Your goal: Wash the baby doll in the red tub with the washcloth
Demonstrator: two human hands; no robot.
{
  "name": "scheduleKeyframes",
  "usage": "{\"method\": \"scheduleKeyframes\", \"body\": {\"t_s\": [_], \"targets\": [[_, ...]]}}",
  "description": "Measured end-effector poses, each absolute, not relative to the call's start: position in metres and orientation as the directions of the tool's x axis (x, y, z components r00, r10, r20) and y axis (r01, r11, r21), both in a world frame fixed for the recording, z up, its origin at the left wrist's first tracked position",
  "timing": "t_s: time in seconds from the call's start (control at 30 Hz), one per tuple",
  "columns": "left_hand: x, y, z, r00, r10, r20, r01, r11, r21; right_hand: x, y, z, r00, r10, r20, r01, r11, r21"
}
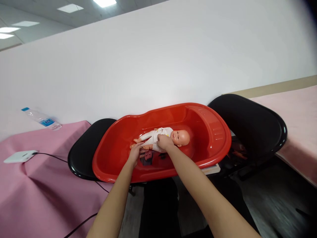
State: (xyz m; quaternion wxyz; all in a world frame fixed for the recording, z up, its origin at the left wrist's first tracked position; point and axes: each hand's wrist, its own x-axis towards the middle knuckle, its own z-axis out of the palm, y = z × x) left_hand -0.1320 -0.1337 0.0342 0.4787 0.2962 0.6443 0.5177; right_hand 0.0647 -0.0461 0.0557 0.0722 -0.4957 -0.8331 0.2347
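Note:
A baby doll (pixel 180 137) in white clothes lies on its back in a red plastic baby bathtub (pixel 218 132), its head towards the right and its bare feet towards the left. My right hand (pixel 164 142) is on the doll's middle, with fingers curled closed on the white clothing (pixel 151 135). Beside the doll's feet, my left hand (pixel 135 154) has its fingers stretched out towards the nearer leg. Its fingertips are close to that foot; whether they touch it is hard to tell. A dark printed picture shows on the tub floor below the doll.
The tub rests across black stool seats, one at the left (pixel 83 150) and one at the right (pixel 255 125). Pink cloth (pixel 49 198) covers a surface at left, with a white power bank (pixel 19 156), a cable and a plastic bottle (pixel 42 118). A white partition (pixel 148 59) stands behind.

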Motion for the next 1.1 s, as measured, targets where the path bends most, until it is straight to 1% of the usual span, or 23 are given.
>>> {"method": "scheduleKeyframes", "body": {"t_s": [0.17, 0.37, 0.47, 0.57, 0.7, 0.8, 0.9, 0.97, 1.03, 1.1], "targets": [[-0.131, -0.135, 0.035, -0.355, 0.886, -0.298, -0.111, 0.277, 0.955, 0.065, -0.047, 0.056, -0.492, 0.865, -0.101, 0.784, 0.390, -0.484], [-0.131, -0.134, 0.034, -0.370, 0.873, -0.317, -0.132, 0.289, 0.948, 0.065, -0.044, 0.053, -0.503, 0.859, -0.092, 0.758, 0.388, -0.525], [-0.132, -0.133, 0.032, -0.368, 0.879, -0.305, -0.126, 0.277, 0.952, 0.065, -0.042, 0.050, -0.497, 0.864, -0.077, 0.730, 0.369, -0.575], [-0.134, -0.131, 0.029, -0.379, 0.875, -0.302, -0.100, 0.286, 0.953, 0.062, -0.041, 0.048, -0.480, 0.876, -0.053, 0.672, 0.328, -0.664], [-0.134, -0.130, 0.027, -0.379, 0.874, -0.304, -0.062, 0.304, 0.951, 0.053, -0.040, 0.049, -0.455, 0.891, -0.002, 0.506, 0.257, -0.823], [-0.135, -0.130, 0.027, -0.379, 0.876, -0.299, -0.058, 0.300, 0.952, 0.046, -0.036, 0.049, -0.405, 0.914, 0.037, 0.376, 0.203, -0.904], [-0.135, -0.129, 0.027, -0.378, 0.876, -0.299, -0.072, 0.294, 0.953, 0.044, -0.030, 0.044, -0.316, 0.946, 0.068, 0.258, 0.155, -0.954], [-0.134, -0.130, 0.027, -0.384, 0.876, -0.293, -0.075, 0.286, 0.955, 0.044, -0.026, 0.039, -0.234, 0.968, 0.096, 0.102, 0.122, -0.987], [-0.133, -0.130, 0.029, -0.391, 0.875, -0.285, -0.070, 0.281, 0.957, 0.046, -0.024, 0.034, -0.159, 0.981, 0.110, -0.066, 0.100, -0.993], [-0.131, -0.131, 0.031, -0.385, 0.878, -0.286, -0.062, 0.284, 0.957, 0.046, -0.022, 0.030, -0.119, 0.987, 0.111, -0.152, 0.093, -0.984]]}}
